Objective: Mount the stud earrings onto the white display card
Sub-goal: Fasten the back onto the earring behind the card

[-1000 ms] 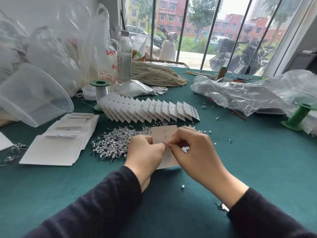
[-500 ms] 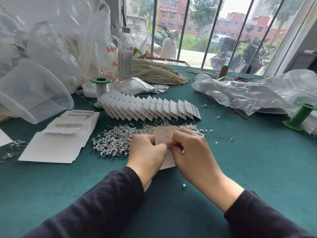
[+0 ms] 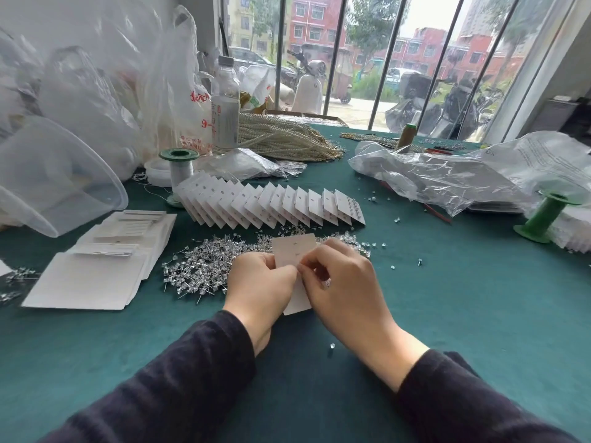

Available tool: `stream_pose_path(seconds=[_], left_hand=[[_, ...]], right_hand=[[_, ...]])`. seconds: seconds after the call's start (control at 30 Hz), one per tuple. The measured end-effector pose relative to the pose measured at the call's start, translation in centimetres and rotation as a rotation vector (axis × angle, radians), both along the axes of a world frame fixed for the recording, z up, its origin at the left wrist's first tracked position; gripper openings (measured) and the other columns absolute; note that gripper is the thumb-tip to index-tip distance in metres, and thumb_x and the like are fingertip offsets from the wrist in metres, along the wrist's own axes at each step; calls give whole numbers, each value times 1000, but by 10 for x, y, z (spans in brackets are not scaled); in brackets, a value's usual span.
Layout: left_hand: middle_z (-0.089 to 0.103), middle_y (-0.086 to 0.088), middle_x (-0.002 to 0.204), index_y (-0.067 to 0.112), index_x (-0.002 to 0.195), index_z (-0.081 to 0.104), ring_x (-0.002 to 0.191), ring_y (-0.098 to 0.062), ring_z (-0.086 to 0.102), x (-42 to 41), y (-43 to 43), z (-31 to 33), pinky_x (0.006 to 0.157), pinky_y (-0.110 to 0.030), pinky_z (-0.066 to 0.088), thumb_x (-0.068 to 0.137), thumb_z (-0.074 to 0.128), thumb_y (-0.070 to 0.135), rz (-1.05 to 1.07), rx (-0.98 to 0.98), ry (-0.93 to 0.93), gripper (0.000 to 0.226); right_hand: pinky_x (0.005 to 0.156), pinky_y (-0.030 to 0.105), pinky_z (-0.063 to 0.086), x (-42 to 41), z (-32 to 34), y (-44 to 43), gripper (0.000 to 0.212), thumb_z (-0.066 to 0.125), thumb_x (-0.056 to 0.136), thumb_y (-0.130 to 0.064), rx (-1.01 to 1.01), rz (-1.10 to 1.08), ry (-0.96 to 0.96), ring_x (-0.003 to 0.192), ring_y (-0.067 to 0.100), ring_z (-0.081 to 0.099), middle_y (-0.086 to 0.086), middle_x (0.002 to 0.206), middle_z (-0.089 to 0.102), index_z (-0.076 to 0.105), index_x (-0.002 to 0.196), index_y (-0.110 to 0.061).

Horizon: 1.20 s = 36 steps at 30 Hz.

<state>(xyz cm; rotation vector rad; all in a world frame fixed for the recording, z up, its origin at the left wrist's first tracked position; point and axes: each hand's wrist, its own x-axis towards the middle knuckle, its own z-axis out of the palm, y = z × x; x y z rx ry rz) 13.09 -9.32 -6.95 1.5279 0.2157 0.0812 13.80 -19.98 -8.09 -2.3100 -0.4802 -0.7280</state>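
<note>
A white display card (image 3: pixel 292 251) stands tilted between my two hands above the green table. My left hand (image 3: pixel 260 284) grips the card's left edge. My right hand (image 3: pixel 342 282) pinches at the card's middle with thumb and forefinger, and several silver stud earrings (image 3: pixel 325 283) glint in its curled fingers. Whether a stud is at the pinch point is hidden. A heap of loose stud earrings (image 3: pixel 198 270) lies just left of and behind my hands.
A fanned row of filled cards (image 3: pixel 271 204) lies behind the heap. Blank white cards (image 3: pixel 89 279) are stacked at the left by a clear plastic tub (image 3: pixel 54 180). Crumpled plastic bags (image 3: pixel 447 177), green spools (image 3: pixel 540 219), a bottle (image 3: pixel 225 103) and pearl strands (image 3: pixel 281 139) crowd the back.
My hands and the card have stayed in place. The right fingers have closed tighter onto the card, covering more of the studs held in that hand.
</note>
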Motion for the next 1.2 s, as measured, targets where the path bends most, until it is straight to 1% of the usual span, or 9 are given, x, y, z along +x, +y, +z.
stream_pose_path(seconds=[0.13, 0.47, 0.57, 0.7, 0.77, 0.87, 0.9, 1.03, 1.2], left_hand=[[71, -9, 76, 15, 61, 67, 74, -25, 64, -1, 0, 0, 72, -40, 55, 77, 52, -9, -1, -5, -12, 33], [70, -8, 68, 12, 61, 65, 64, -21, 60, -5, 1, 3, 59, -28, 53, 80, 54, -5, 0, -25, -45, 28], [72, -17, 88, 12, 75, 69, 79, -26, 63, -6, 1, 6, 76, -42, 53, 84, 54, 1, -126, -92, -82, 21], [74, -6, 88, 12, 104, 63, 84, -18, 68, -3, 2, 10, 77, -30, 56, 91, 49, 23, -360, -277, -65, 22], [71, -4, 101, 15, 126, 49, 91, -17, 65, 4, 11, 9, 86, -34, 53, 93, 45, 30, -285, -56, -132, 37], [60, -1, 122, 17, 120, 58, 109, -16, 52, 18, 33, 3, 99, -34, 38, 85, 58, 30, -61, 954, -402, 37], [57, 0, 126, 20, 111, 64, 117, -17, 46, 20, 39, 1, 101, -38, 33, 80, 63, 36, -67, 1138, -401, 35], [57, 7, 123, 31, 82, 70, 118, -15, 41, 22, 40, 0, 90, -36, 24, 74, 67, 43, -143, 1199, -277, 14], [65, 6, 104, 29, 67, 68, 104, -16, 52, 23, 38, 4, 94, -36, 34, 72, 72, 36, -104, 1061, -312, 10]], right_hand=[[62, 33, 45, -2, -4, 5, 8, 60, 76, -3, -56, -10, -82, 65, 26, 56, 9, 72, 60, 61, 68, -4], [63, 25, 40, -2, 0, 5, 9, 58, 76, -2, 13, -1, -94, 65, 23, 56, 8, 72, 62, 64, 69, -4], [68, 22, 39, -1, 4, -2, 6, 59, 77, -5, 90, -37, -106, 72, 19, 53, 4, 77, 62, 62, 73, -8], [76, 8, 31, 5, 9, -11, 5, 60, 78, -3, 170, -122, -110, 86, 16, 50, 4, 87, 60, 63, 75, -7], [78, 13, 37, 7, 13, -17, 9, 61, 79, -1, 282, -136, -67, 86, 12, 52, -1, 89, 57, 63, 76, -10], [71, 17, 45, 6, 19, -26, 19, 61, 81, -6, 583, -90, 106, 80, 6, 58, -1, 85, 60, 61, 71, -21], [70, 20, 47, 5, 20, -29, 20, 60, 83, -8, 706, -69, 207, 77, 10, 61, 1, 83, 62, 61, 70, -24], [72, 32, 54, 5, 25, -33, 10, 57, 84, -2, 1223, 117, 596, 71, 19, 59, 9, 81, 63, 60, 80, -11], [60, 33, 57, 1, 32, -31, 14, 48, 84, 6, 1546, 249, 840, 65, 25, 63, 16, 76, 64, 57, 91, -2]])
